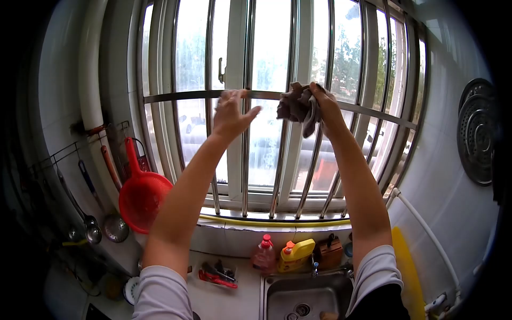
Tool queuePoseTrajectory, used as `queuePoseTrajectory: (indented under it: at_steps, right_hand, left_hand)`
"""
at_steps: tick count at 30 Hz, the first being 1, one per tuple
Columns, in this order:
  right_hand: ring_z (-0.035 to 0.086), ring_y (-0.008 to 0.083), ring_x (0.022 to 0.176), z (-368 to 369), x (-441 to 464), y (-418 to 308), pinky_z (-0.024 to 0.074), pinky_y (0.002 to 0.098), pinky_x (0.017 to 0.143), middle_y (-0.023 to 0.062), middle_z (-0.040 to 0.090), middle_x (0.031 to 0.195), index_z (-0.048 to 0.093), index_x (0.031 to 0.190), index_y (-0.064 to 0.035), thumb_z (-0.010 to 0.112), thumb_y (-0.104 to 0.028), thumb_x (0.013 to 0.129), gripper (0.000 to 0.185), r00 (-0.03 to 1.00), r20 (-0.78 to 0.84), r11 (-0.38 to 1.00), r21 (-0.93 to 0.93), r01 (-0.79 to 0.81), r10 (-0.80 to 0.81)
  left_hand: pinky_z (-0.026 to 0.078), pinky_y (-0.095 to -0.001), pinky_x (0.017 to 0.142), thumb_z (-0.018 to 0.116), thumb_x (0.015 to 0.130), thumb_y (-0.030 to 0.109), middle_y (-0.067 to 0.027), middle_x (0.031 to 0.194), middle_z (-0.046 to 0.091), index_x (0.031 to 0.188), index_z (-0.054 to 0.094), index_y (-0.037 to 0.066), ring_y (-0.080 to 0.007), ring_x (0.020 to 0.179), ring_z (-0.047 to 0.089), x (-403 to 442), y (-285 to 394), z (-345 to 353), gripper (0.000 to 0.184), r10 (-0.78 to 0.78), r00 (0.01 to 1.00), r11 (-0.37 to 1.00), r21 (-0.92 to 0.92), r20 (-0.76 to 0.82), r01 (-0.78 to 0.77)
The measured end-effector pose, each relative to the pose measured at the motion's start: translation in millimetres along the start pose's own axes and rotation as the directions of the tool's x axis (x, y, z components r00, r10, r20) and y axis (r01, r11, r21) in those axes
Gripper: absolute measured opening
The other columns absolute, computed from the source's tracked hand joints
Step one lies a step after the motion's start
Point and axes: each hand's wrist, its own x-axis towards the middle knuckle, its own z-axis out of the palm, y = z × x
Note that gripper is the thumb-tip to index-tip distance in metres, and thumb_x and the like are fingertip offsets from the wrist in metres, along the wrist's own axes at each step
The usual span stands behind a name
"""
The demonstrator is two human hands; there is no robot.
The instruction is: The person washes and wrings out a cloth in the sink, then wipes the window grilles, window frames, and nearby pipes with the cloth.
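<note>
Both of my arms reach up to the metal window bars [186,96] above the sink. My right hand [328,109] grips a crumpled grey-brown cloth [300,108], whose loose folds hang down in front of the bars. To its left, my left hand [233,113] is at the horizontal crossbar with thumb and fingers apart and nothing held. Its fingertips are slightly blurred, and I cannot tell whether they touch the bar.
Below stand a steel sink [269,298], a pink bottle [264,255] and a yellow bottle [297,256]. On the left wall hang a red colander [141,197] and a skimmer [116,228]. Round metal steamer plates [476,133] hang at right.
</note>
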Motion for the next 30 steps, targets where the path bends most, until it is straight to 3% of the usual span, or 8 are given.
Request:
queuePoseTrajectory:
  at_steps: [4,7,11,15,17,23,26,30]
  right_hand:
    - [0.058,0.0153,0.073,41,-41,-27,0.0463,0.0266,0.068,0.0076,0.062,0.083,0.060,0.096,-0.0005,0.049,-0.030,0.093,0.031,0.983,0.136,0.951,0.266,-0.156,0.123]
    - [0.059,0.0126,0.080,47,-35,-9,0.0472,0.0241,0.072,0.0075,0.063,0.091,0.060,0.101,0.0004,0.048,-0.035,0.093,0.038,0.975,0.204,0.980,0.159,-0.117,0.083]
    - [0.055,0.0156,0.090,31,-21,14,0.0417,0.0277,0.084,0.0076,0.061,0.094,0.060,0.103,-0.0014,0.049,-0.038,0.093,0.040,0.989,0.142,0.995,-0.079,0.059,-0.047]
    - [0.040,0.0286,0.117,-17,-15,22,0.0283,0.0393,0.100,0.0168,0.052,0.117,0.051,0.118,-0.0031,0.065,-0.039,0.080,0.053,0.766,-0.151,0.449,-0.872,0.194,-0.625]
    - [0.038,0.0311,0.121,-35,-7,32,0.0257,0.0429,0.104,0.0174,0.043,0.127,0.043,0.125,0.0002,0.068,-0.037,0.077,0.066,0.719,-0.097,0.253,-0.961,0.112,-0.688]
    - [0.031,0.0328,0.127,-30,11,52,0.0222,0.0477,0.107,0.0213,0.038,0.131,0.031,0.131,0.0026,0.067,-0.031,0.078,0.072,0.800,-0.090,0.220,-0.974,0.053,-0.593]
    - [0.027,0.0340,0.131,-20,0,49,0.0217,0.0502,0.107,0.0218,0.031,0.135,0.033,0.132,-0.0005,0.062,-0.024,0.081,0.063,0.674,0.128,0.049,-0.970,0.237,-0.728]
    - [0.043,0.0276,0.121,8,3,43,0.0212,0.0417,0.111,0.0159,0.050,0.120,0.045,0.124,-0.0025,0.064,-0.032,0.075,0.060,0.879,0.242,0.096,-0.947,0.306,-0.412]
  left_hand:
    - [0.038,-0.0429,0.096,0.063,0.075,0.060,-0.0175,0.120,0.049,0.132,0.033,0.003,-0.0247,0.115,0.047,-10,37,11,0.086,-0.061,0.946,0.558,-0.775,0.318,0.296]
    - [0.052,-0.0215,0.067,0.070,0.080,0.031,-0.0098,0.101,0.058,0.126,0.039,0.003,-0.0142,0.084,0.062,-8,47,22,0.062,0.161,0.907,0.291,-0.897,0.389,0.333]
    - [0.053,-0.0242,0.070,0.075,0.076,0.021,-0.0084,0.090,0.062,0.111,0.052,0.002,-0.0143,0.080,0.063,-14,45,30,0.046,-0.035,0.874,0.367,-0.808,0.484,0.462]
    - [0.053,-0.0282,0.070,0.068,0.081,0.015,-0.0086,0.091,0.063,0.104,0.057,0.003,-0.0167,0.080,0.062,5,30,29,0.028,-0.296,0.931,0.779,-0.618,-0.215,0.105]
    - [0.053,-0.0298,0.069,0.065,0.082,0.012,-0.0101,0.091,0.060,0.102,0.055,0.005,-0.0196,0.083,0.061,25,34,18,0.024,0.096,0.720,0.953,-0.145,-0.687,-0.265]
    - [0.036,-0.0405,0.098,0.054,0.087,0.027,-0.0121,0.106,0.055,0.109,0.052,0.010,-0.0290,0.103,0.055,39,16,81,0.028,0.563,0.792,0.745,0.559,-0.237,-0.363]
    - [0.041,-0.0400,0.095,0.048,0.089,0.046,-0.0133,0.100,0.061,0.115,0.052,0.007,-0.0278,0.102,0.058,58,44,62,0.047,0.302,0.953,0.825,0.497,0.017,-0.271]
    - [0.048,-0.0357,0.083,0.043,0.072,0.078,-0.0036,0.092,0.066,0.118,0.055,0.015,-0.0189,0.093,0.063,88,59,54,0.080,-0.088,0.907,0.884,0.451,0.411,-0.119]
